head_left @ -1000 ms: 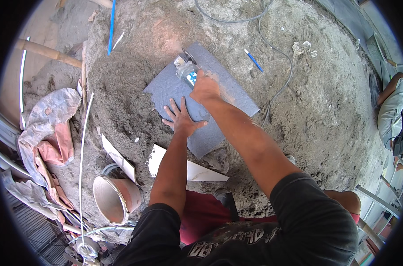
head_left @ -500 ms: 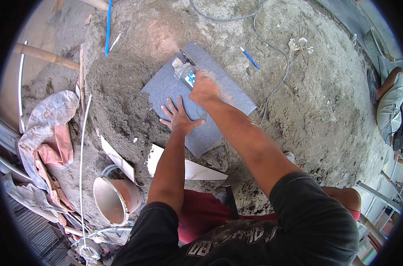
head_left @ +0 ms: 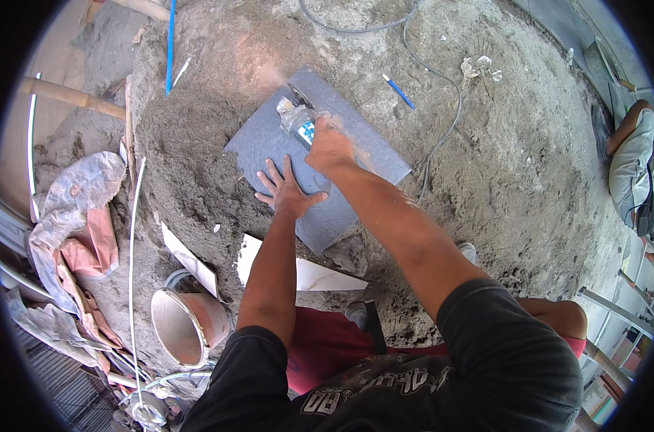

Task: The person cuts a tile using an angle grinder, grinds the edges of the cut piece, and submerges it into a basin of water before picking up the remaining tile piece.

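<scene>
Compared with the two preceding frames, very little changes: the whole scene sits slightly further left, read as head motion. Grinder (head_left: 296, 122) and disc (head_left: 299, 94) seem a touch nearer the wearer relative to the far corner of the slab (head_left: 258, 144); shift small, not certain. Right hand (head_left: 330, 148) grasps the grinder body, fingers wrapped around it. Left hand (head_left: 287, 193) is released, palm down, fingers spread, pressed flat on the slab; its place on the slab looks unchanged. Slab lies on the rough ground (head_left: 514, 173) ahead of the wearer, one corner pointing away, its left edge ragged. Disc stands on or just over the slab near that corner; exact contact cannot be told. Pinkish dust (head_left: 361, 153) lies right of the grinder. Inference: same pass under way, slab steadied by the left hand, little headway between frames. Pen (head_left: 399, 92) and cable (head_left: 453, 108) lie to the right, apart from the slab; bucket (head_left: 213, 317) stands lower left, near a white offcut (head_left: 190, 253).
</scene>
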The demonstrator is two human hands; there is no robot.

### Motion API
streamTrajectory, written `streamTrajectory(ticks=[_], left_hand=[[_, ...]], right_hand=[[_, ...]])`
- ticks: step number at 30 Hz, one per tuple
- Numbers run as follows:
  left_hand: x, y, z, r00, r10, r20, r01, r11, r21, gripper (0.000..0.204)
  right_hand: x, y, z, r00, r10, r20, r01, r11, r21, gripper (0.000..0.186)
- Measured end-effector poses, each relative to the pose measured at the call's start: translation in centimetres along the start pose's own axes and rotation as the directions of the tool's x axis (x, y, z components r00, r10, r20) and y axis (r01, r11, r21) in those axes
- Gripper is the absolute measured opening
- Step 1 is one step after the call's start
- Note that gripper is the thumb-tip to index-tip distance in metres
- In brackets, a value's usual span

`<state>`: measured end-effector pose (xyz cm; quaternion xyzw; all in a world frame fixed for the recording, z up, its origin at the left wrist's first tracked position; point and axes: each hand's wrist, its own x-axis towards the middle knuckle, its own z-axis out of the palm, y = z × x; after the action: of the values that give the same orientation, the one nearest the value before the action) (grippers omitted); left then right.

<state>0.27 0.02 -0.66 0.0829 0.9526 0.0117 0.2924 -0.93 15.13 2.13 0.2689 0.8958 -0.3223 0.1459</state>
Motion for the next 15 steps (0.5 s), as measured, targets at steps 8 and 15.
streamTrajectory(ticks=[8,15], left_hand=[[-0.1,0.2,0.0,1.000,-0.002,-0.006,0.002,1.000,0.000,0.149],[-0.3,0.2,-0.2,1.000,0.009,-0.021,-0.009,0.999,-0.032,0.148]], right_hand=[[-0.2,0.4,-0.1,1.000,-0.006,-0.017,0.006,1.000,0.002,0.060],[-0.8,0.3,-0.8,0.999,-0.003,0.032,0.004,1.000,-0.022,0.058]])
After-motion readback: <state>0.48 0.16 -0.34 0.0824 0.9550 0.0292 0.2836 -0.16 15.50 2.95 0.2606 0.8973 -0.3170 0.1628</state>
